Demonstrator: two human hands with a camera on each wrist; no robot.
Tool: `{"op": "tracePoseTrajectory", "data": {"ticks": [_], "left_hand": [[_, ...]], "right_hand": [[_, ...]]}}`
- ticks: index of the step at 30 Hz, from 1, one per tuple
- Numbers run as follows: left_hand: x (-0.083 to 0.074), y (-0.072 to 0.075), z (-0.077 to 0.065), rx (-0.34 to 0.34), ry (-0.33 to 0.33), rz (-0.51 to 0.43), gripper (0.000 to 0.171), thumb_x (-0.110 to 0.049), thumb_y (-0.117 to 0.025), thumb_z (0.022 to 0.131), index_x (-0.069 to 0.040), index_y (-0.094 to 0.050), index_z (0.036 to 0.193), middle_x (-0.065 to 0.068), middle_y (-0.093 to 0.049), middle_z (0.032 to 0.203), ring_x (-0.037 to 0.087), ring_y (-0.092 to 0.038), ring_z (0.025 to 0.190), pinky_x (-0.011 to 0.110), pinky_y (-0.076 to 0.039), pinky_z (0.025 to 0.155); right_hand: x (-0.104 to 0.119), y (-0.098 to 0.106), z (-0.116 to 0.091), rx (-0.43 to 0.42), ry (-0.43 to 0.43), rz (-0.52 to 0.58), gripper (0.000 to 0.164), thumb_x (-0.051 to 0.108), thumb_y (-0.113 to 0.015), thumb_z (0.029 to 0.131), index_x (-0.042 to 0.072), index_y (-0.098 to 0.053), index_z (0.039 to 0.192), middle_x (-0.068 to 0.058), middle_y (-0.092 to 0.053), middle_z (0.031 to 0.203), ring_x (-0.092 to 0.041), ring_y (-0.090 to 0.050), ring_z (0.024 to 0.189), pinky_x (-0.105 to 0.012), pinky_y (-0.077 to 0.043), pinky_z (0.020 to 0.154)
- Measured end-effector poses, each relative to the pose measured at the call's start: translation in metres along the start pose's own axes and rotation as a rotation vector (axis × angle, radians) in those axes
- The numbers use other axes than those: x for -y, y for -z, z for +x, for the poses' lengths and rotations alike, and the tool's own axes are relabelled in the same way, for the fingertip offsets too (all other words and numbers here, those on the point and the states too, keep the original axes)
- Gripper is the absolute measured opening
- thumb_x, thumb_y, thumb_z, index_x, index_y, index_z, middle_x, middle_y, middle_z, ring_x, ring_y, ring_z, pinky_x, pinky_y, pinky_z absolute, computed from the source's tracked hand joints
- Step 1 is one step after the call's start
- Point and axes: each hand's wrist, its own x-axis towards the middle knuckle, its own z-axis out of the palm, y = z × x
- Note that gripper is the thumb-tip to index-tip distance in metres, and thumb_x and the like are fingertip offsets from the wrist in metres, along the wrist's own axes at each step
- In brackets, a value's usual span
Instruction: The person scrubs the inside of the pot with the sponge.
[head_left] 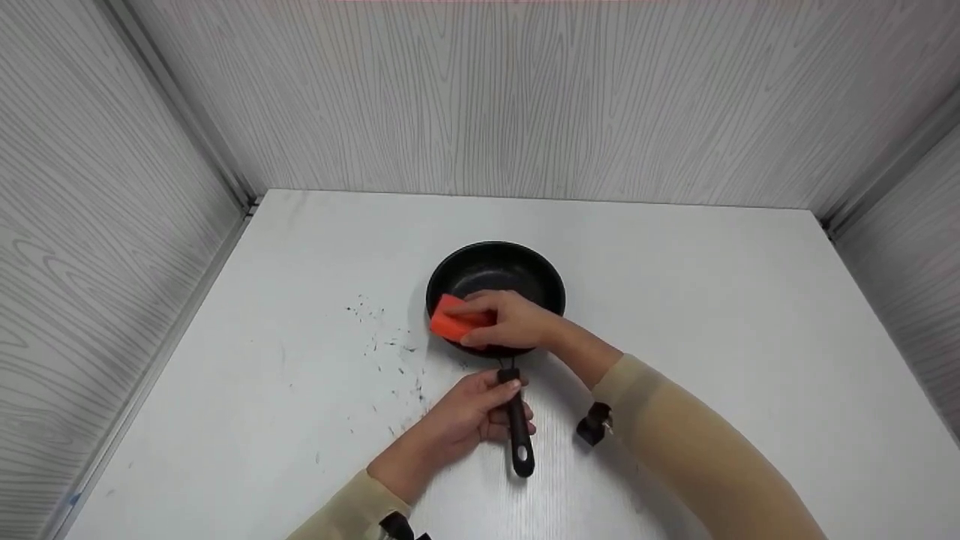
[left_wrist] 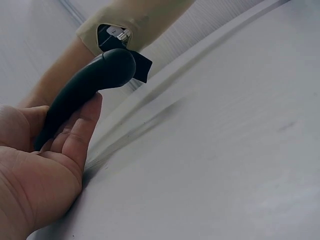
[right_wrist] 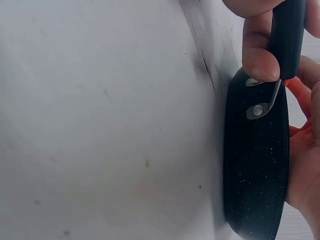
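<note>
A black frying pan (head_left: pixel 499 262) sits on the white table, its handle (head_left: pixel 519 435) pointing toward the person. My left hand (head_left: pixel 476 409) grips that handle near the pan end, thumb on top and fingers wrapped beneath. In the left wrist view the handle's rounded end (left_wrist: pixel 117 67) sticks out past the fingers. My right hand (head_left: pixel 514 319) pinches an orange-red sponge (head_left: pixel 450 322) against the near left inner side of the pan. From the right wrist view, the pan's speckled outer wall (right_wrist: pixel 257 165) and riveted handle bracket (right_wrist: pixel 258 110) show, while the sponge is mostly hidden behind the rim.
Dark crumbs and smears (head_left: pixel 401 349) lie on the table (head_left: pixel 712 322) left of the pan. White wood-grain panels (head_left: pixel 495 97) enclose the table at the back and both sides. Small black devices (head_left: pixel 594 424) are worn at the sleeve cuffs.
</note>
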Motion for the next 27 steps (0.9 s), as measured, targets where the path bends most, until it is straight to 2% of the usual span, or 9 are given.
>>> {"op": "tracePoseTrajectory", "data": {"ticks": [10,27], "left_hand": [[0.003,-0.001,0.002,0.017,-0.012,0.003,0.037,-0.019,-0.061,0.11,0.007,-0.054,0.136,0.015,-0.075,0.094,0.028,-0.079,0.086,0.042,-0.065,0.08],[0.0,0.001,0.0,-0.009,-0.016,0.007,0.037,-0.019,-0.062,0.109,0.007,-0.056,0.135,0.016,-0.075,0.095,0.029,-0.079,0.087,0.043,-0.065,0.08]], "right_hand": [[-0.005,-0.004,0.009,-0.064,0.043,-0.054,0.052,0.034,-0.079,0.097,0.026,-0.066,0.146,-0.014,-0.051,0.158,-0.029,-0.047,0.146,-0.045,-0.042,0.118],[-0.005,-0.009,0.022,-0.132,0.074,-0.19,0.053,0.04,-0.077,0.099,0.029,-0.063,0.149,-0.017,-0.05,0.158,-0.036,-0.049,0.144,-0.05,-0.041,0.119]]}}
